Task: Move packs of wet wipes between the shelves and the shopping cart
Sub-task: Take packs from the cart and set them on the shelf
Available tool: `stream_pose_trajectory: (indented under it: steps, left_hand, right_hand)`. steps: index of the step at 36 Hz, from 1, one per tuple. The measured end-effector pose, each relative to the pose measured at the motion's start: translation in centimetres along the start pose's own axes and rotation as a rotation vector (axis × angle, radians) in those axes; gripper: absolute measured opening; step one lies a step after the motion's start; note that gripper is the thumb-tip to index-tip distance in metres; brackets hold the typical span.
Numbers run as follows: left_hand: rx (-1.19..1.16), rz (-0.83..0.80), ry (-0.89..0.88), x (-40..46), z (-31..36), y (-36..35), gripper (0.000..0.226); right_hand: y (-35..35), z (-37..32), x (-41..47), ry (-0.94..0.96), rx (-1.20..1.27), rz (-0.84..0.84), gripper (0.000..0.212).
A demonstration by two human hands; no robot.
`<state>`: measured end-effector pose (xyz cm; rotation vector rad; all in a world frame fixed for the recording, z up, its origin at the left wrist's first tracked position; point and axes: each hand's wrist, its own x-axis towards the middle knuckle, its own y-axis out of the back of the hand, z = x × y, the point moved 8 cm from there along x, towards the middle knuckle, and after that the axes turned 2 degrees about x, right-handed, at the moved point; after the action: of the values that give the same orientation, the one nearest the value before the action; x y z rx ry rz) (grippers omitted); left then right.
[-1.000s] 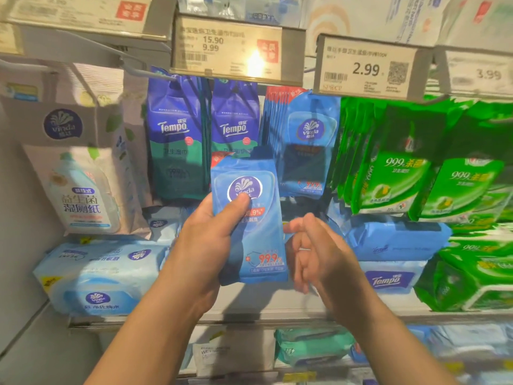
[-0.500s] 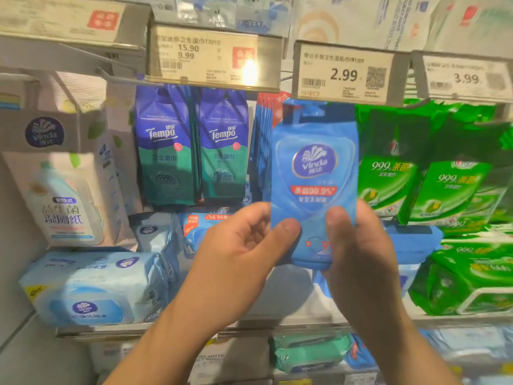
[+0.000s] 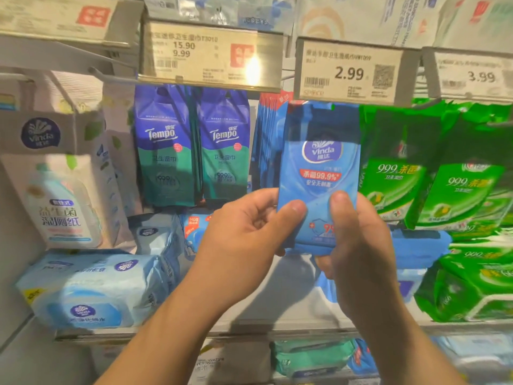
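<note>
Both hands hold one blue pack [image 3: 317, 173] upright in front of the hanging row, just under the 2.99 tag [image 3: 348, 72]. The left hand [image 3: 244, 243] pinches its lower left edge, thumb on the front and fingers curled behind; the right hand [image 3: 358, 245] grips the lower right corner the same way. The pack's top reaches the tag's lower edge, so the step looks like hanging it back on the peg with the other blue packs [image 3: 268, 140], though the peg itself and the pack's hang hole are hidden behind tag and shadow. To do it well, keep the pack flat and square, raise it until the hole meets the peg tip, then push straight back, one hand steadying the bottom so the soft film does not fold. Room is tight: Tempo packs [image 3: 194, 145] hang to the left beyond the blue row, green packs [image 3: 397, 176] crowd the right edge, and the tag overhangs the top. The free space is toward the person and downward, above the shelf [image 3: 277, 326], where bulk packs [image 3: 94, 290] lie well to the left.
</note>
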<state>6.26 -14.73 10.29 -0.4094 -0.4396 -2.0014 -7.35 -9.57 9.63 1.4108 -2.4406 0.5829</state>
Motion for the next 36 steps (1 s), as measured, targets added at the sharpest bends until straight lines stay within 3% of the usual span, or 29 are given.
stream_pose_trajectory:
  steps: [9,14,17,23,30,34,36]
  left_hand:
    - [0.018,0.051,0.085,0.3,-2.6,0.5,0.028]
    - [0.175,0.113,0.136,1.7,-3.4,1.1,0.027]
    - [0.263,0.149,0.153,2.9,-3.9,1.6,0.039]
    - [0.142,0.119,0.198,4.9,-5.4,1.4,0.05]
    - [0.047,0.088,0.215,4.2,-6.9,1.3,0.035]
    - [0.075,0.065,0.293,2.3,-8.7,1.6,0.044]
    - [0.083,0.043,0.329,0.9,-9.8,1.9,0.036]
  right_hand:
    - [0.2,3.5,-0.4,-0.097,-0.074,0.091,0.027]
    - [-1.1,4.9,0.2,-0.216,0.067,0.103,0.024]
    - [-1.8,5.1,1.3,-0.258,0.135,0.128,0.024]
    - [-2.1,5.8,2.7,-0.273,0.143,0.181,0.026]
    - [-1.6,6.3,2.2,-0.258,0.084,0.196,0.032]
    - [-1.0,7.1,1.1,-0.312,0.071,0.211,0.029]
    - [-0.7,7.5,0.3,-0.353,0.021,0.211,0.023]
